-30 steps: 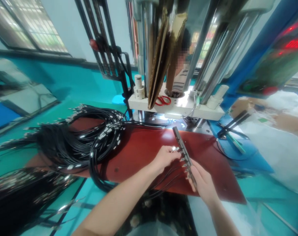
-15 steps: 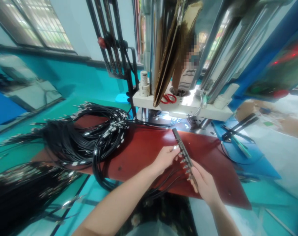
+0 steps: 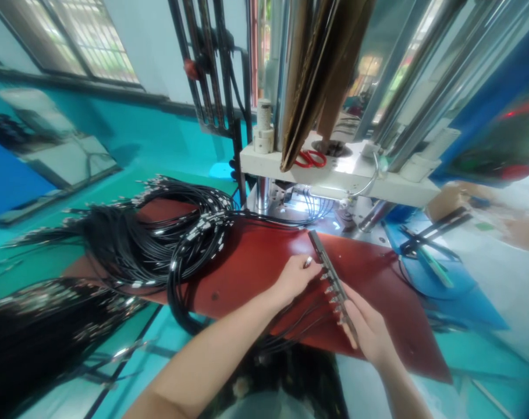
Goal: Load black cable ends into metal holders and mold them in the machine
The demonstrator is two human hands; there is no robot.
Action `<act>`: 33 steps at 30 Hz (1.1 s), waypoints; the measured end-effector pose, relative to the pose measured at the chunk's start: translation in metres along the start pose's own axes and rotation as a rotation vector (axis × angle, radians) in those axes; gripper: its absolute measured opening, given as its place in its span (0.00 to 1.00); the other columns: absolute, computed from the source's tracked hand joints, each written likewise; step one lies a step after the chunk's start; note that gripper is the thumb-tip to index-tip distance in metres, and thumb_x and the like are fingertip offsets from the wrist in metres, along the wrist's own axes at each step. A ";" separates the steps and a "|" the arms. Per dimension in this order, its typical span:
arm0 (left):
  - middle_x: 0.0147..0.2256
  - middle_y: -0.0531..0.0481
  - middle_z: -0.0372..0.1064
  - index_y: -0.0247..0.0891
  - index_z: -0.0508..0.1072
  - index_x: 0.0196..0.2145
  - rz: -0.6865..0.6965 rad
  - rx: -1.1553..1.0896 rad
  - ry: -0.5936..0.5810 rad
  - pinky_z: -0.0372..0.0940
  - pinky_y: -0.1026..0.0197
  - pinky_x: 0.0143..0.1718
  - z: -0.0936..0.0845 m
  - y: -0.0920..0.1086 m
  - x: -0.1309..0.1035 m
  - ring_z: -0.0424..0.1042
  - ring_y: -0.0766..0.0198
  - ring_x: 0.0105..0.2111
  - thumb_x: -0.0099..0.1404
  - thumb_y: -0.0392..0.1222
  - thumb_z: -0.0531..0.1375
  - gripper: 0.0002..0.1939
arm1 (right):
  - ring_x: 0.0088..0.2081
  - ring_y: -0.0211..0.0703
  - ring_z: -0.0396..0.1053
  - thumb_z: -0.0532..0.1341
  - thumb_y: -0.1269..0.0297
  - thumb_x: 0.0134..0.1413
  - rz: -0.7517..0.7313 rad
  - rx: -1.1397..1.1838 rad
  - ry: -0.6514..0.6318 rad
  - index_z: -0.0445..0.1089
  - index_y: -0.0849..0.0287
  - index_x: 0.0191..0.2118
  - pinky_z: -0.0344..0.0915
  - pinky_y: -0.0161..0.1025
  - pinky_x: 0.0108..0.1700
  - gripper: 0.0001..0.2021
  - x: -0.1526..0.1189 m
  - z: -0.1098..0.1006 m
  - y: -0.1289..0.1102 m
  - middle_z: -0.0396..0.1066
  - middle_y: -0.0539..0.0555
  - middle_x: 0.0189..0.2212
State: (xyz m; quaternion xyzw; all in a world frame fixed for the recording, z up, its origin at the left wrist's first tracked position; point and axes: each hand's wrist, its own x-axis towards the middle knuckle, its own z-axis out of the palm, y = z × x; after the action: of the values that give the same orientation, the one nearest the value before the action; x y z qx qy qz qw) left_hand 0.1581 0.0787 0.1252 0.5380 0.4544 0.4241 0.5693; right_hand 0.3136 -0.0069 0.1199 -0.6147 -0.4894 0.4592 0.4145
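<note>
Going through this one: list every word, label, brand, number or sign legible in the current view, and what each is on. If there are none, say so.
No readable text.
Red glow on the dark panel: too blurred to read.
White pieces on the black cables: too small to tell whether they are marked.
Metal bar in the right hand: no marking can be made out.

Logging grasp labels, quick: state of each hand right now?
Left hand: closed, pinching a small shiny piece.
Right hand: closed, holding the dark bar toward its near end.
</note>
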 end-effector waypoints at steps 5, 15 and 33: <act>0.16 0.59 0.52 0.36 0.57 0.17 0.015 0.018 0.000 0.49 0.66 0.23 -0.002 0.000 0.002 0.51 0.73 0.19 0.52 0.43 0.57 0.14 | 0.13 0.30 0.51 0.53 0.48 0.53 -0.029 -0.063 -0.008 0.60 0.60 0.55 0.51 0.29 0.15 0.28 -0.001 0.002 -0.001 0.58 0.45 0.13; 0.14 0.59 0.53 0.36 0.58 0.17 -0.109 -0.115 -0.003 0.46 0.68 0.18 -0.004 0.001 -0.002 0.50 0.75 0.15 0.50 0.43 0.58 0.13 | 0.14 0.32 0.52 0.51 0.45 0.52 -0.014 -0.129 -0.086 0.57 0.58 0.57 0.53 0.29 0.15 0.31 -0.001 0.002 -0.003 0.58 0.45 0.14; 0.19 0.59 0.53 0.38 0.57 0.23 -0.093 -0.109 0.032 0.46 0.69 0.19 -0.008 -0.003 -0.005 0.50 0.74 0.19 0.58 0.44 0.53 0.11 | 0.14 0.29 0.51 0.56 0.47 0.50 0.014 0.015 -0.010 0.61 0.60 0.55 0.50 0.27 0.14 0.29 -0.001 0.001 0.001 0.59 0.46 0.14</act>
State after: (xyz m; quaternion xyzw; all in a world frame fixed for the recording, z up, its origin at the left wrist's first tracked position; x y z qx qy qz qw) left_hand 0.1487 0.0756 0.1226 0.4778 0.4643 0.4299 0.6094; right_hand 0.3129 -0.0079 0.1194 -0.6126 -0.4839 0.4689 0.4132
